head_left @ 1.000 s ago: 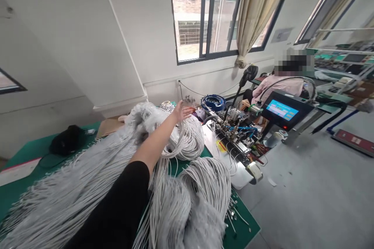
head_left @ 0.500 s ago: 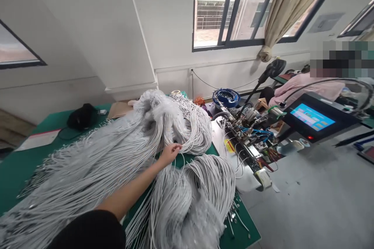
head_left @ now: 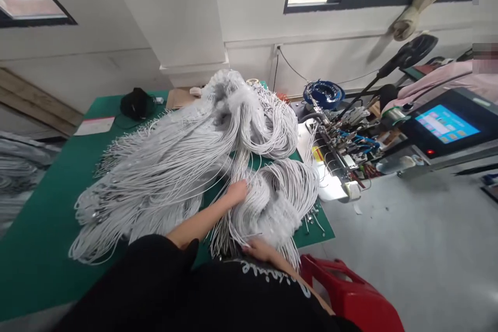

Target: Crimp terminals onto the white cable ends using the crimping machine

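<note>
Large bundles of thin white cables lie on a green-topped table. My left hand (head_left: 238,192) is at the left side of the near cable bundle (head_left: 293,179), its fingers closed into the cables and partly hidden by them. At the lower edge of the same bundle, close to my body, my right hand (head_left: 260,250) has its fingers curled against the cables. Clear plastic wrap (head_left: 278,218) covers part of this bundle. Behind and to the left spreads a bigger cable pile (head_left: 171,161), also partly wrapped in plastic.
A machine (head_left: 342,140) with a blue round feeder bowl (head_left: 323,94) and a lit touchscreen (head_left: 447,123) stands right of the green table (head_left: 42,249). A red stool (head_left: 350,290) is at lower right. A black cloth-like item (head_left: 136,104) lies at the back left. A person in pink (head_left: 447,83) sits far right.
My left hand has moved nearer, from the gap between the piles onto the near bundle. My right hand has come into view at that bundle's lower edge. The view has tilted down.
</note>
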Motion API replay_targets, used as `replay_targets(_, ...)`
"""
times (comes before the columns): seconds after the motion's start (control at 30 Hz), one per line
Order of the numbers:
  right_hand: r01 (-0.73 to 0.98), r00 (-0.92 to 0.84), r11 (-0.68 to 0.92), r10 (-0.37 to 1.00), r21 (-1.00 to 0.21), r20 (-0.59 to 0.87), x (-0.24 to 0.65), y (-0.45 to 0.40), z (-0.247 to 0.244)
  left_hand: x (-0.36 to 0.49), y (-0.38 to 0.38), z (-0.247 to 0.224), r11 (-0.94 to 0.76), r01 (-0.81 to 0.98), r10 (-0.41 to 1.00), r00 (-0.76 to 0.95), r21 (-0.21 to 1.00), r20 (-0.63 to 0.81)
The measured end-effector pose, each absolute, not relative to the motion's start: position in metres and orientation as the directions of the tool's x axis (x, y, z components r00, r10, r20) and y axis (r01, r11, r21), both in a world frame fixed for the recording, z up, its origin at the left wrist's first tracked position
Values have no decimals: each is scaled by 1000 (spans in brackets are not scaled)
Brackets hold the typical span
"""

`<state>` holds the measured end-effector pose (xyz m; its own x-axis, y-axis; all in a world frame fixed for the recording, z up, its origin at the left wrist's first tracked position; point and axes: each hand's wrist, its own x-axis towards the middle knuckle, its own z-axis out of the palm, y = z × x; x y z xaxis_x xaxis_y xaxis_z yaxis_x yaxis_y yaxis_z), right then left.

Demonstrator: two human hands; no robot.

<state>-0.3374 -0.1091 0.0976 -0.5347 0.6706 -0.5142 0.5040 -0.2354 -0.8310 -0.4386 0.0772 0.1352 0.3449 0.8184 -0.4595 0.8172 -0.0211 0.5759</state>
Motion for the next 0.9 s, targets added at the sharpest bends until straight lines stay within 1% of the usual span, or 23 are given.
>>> replay_targets(0.1,494,-510,-229,705,-839,-493,-341,-118,89,-447,83,143,84,760,777,355,645,-519)
replay_targets(0.2,472,-495,-198,747,-859,-444,-343,-124,85,-451,84,155,181,657,746,393,731,-538)
replay_targets(0.27,458,-484,-178,772,-871,-412,-345,-127,83,-453,82,167,287,502,731,436,816,-525)
replay_targets(0.33,450,-472,-162,792,-878,-387,-347,-130,81,-454,82,182,431,246,736,461,868,-496)
replay_targets(0.4,451,-454,-149,811,-880,-370,-349,-133,79,-456,83,199,548,-39,752,459,836,-472)
replay_targets(0.47,458,-434,-139,827,-878,-357,-351,-136,77,-459,87,218,600,-250,764,461,760,-451)
replay_targets(0.5,463,-424,-135,834,-876,-353,-352,-137,76,-461,89,228,619,-330,761,476,713,-440)
replay_targets(0.57,473,-407,-131,844,-871,-348,-353,-139,75,-465,91,246,657,-423,739,524,625,-423)
replay_targets(0.67,486,-392,-127,852,-864,-346,-353,-141,77,-469,87,260,713,-426,684,595,557,-421)
replay_targets(0.73,496,-387,-124,854,-859,-347,-353,-142,81,-465,80,259,730,-368,661,596,576,-457)
replay_targets(0.77,501,-387,-122,854,-857,-348,-353,-142,83,-460,76,257,739,-303,642,590,602,-491)
replay_targets(0.83,508,-391,-118,851,-853,-351,-353,-142,89,-442,72,256,744,-118,590,578,658,-564)
replay_targets(0.9,514,-396,-118,846,-850,-357,-352,-142,93,-415,78,267,682,66,552,607,728,-572)
